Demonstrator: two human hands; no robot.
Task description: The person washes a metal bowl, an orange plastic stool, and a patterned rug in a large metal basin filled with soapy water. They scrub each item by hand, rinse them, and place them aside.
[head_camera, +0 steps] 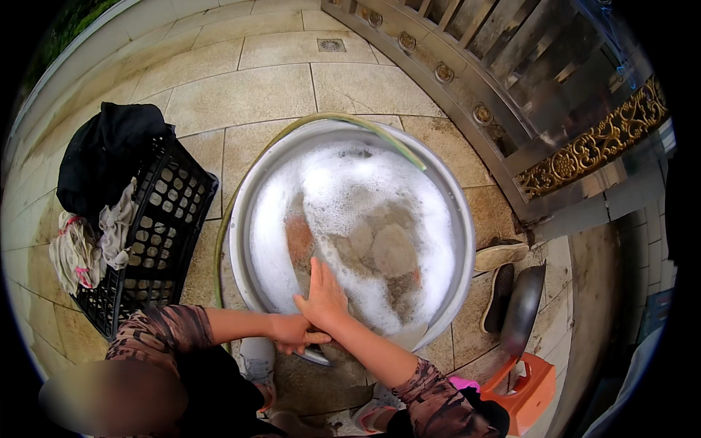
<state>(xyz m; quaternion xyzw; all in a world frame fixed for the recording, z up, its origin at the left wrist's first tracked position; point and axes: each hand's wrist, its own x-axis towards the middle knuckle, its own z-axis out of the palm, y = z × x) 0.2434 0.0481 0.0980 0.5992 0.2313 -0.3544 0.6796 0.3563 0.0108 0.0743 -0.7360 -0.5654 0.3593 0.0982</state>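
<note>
In front of me stands a large round metal basin [463, 235] of water and white suds [350, 175]. Greyish-beige cloth [394, 249] lies in the water, partly under foam, beside a reddish patch [299, 235]. My right hand [324, 293] reaches over the near rim, palm down, fingers extended, holding nothing. My left hand [290, 332] is against or just under my right wrist, its thumb apart from the bent fingers, with nothing seen in it. The forearms cross at the wrists. A greyish piece [413, 336] lies at the near right rim; its kind is unclear.
A green hose [219, 257] curves around the basin and ends over its far side. Left is a black plastic crate [164, 219] with black cloth [109, 153] and pale cloth [76, 252]. Shoes [498, 295], a dark curved object [524, 309] and an orange plastic stool [526, 397] stand right.
</note>
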